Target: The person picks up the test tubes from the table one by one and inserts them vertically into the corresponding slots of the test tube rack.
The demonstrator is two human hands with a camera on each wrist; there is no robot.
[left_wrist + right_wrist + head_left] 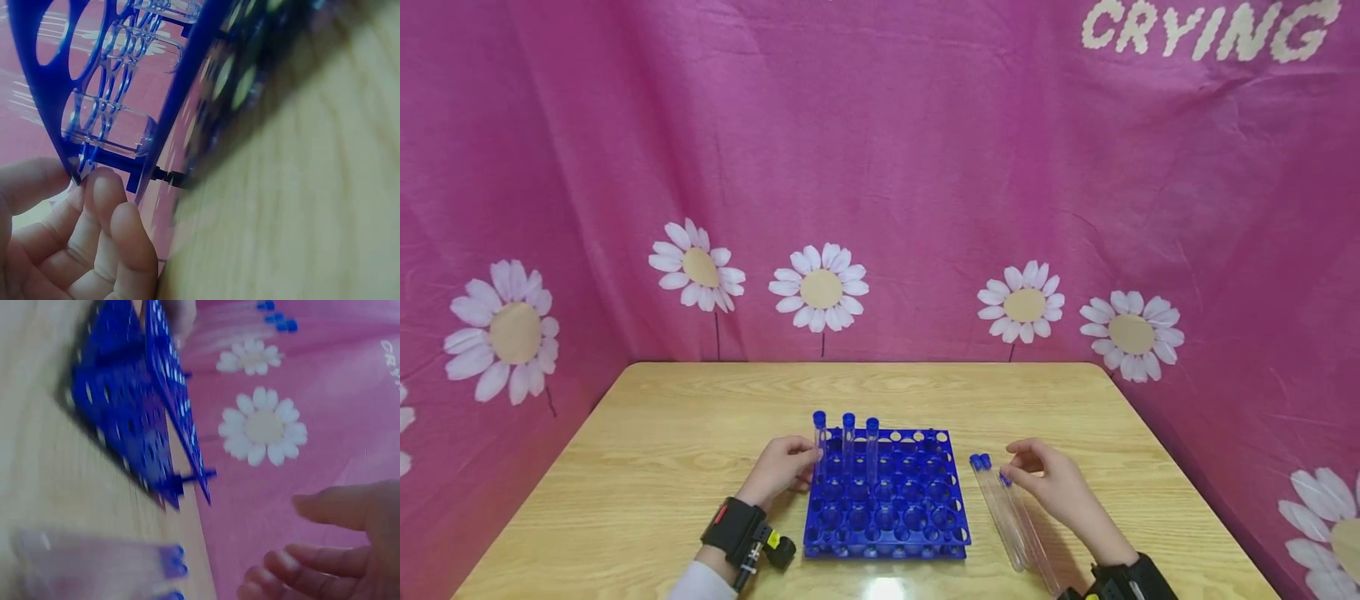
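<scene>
A blue test tube rack (886, 492) sits on the table, with three clear blue-capped test tubes (872, 450) upright in its back left part. At its back left corner, my left hand (784, 468) pinches the edge of the top plate between thumb and fingers (106, 194). To the right of the rack, three more capped test tubes (1003, 521) lie side by side on the table. Over their cap ends hovers my right hand (1051, 483); its thumb and fingers (337, 509) are spread apart around nothing in the right wrist view.
The wooden table (700, 425) has rounded far corners. Behind it and at both sides hangs a pink cloth (910, 183) printed with white daisies and lettering. Each wrist wears a black strap (733, 527) with a small camera device.
</scene>
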